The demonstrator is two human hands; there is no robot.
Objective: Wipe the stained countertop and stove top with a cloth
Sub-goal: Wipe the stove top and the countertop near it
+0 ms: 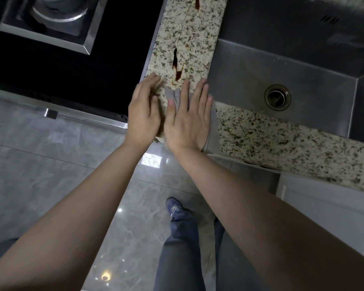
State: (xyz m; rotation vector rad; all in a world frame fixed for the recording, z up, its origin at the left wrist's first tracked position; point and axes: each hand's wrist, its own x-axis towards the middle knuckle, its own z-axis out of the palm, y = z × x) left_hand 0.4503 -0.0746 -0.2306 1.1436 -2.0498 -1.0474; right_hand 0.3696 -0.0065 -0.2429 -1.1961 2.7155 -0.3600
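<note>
A grey cloth [213, 131] lies on the speckled granite countertop [189, 28] near its front edge, between the stove and the sink. My right hand [188, 120] lies flat on the cloth with straight fingers. My left hand [143, 110] is just to its left with fingers extended, over the counter's edge by the stove; I cannot tell whether it touches the cloth. A dark brown stain [177, 65] streaks the counter just beyond my fingertips. A second stain [196, 2] shows at the far end. The black glass stove top [61, 70] lies to the left.
A steel burner [57, 15] is set in the stove at upper left. A deep steel sink [303, 66] with a drain [277, 97] lies to the right. Below are grey floor tiles [40, 154], my legs and a blue shoe [174, 207].
</note>
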